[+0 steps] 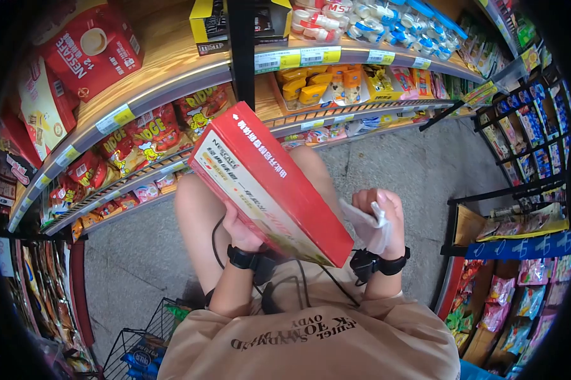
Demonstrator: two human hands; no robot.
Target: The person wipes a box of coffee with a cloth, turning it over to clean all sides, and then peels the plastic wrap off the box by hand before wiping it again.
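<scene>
Red box: held tilted above the knees, its red face and white printed side both shown (279,190).
Left hand: curled partly closed under the lower left edge of the box, by which the box is gripped (241,229).
Right hand: bent nearly closed beside the box's right edge, with a thin white cloth pinched in it (381,206).
White cloth: hung from the fingers, close to the box; whether it is touched by the box cannot be told (373,229).
Shelf: lined with snack bags and boxes, in front of the knees (171,75).
Wire basket: set on the floor at lower left, blue packets held inside (122,342).
</scene>
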